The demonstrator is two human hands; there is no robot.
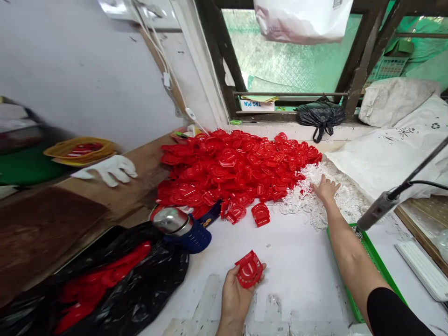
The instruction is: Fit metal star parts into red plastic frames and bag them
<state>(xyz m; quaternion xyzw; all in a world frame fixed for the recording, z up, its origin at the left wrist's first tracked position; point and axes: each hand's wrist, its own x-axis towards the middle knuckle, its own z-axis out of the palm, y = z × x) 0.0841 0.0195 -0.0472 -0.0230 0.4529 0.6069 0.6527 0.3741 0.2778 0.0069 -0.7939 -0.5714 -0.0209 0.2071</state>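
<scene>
My left hand (240, 291) holds a red plastic piece (249, 269) above the white table, near its front edge. The piece is curved, with a row of small notches along its rim. Farther off to the right, my right hand (325, 189) reaches onto a pile of white lacy plastic pieces (315, 212), fingers spread and touching them; nothing can be seen held in it. A large heap of red pieces (238, 163) lies left of the white pile. One loose red piece (261, 214) rests just in front of the heap.
A blue bottle with a steel lid (184, 231) lies at the left, beside a black bag (154, 284) with red pieces inside. Under my right forearm is a green tray (378, 263). A grey rod-shaped tool (378, 210) hangs at the right. A white glove (114, 170) lies at left.
</scene>
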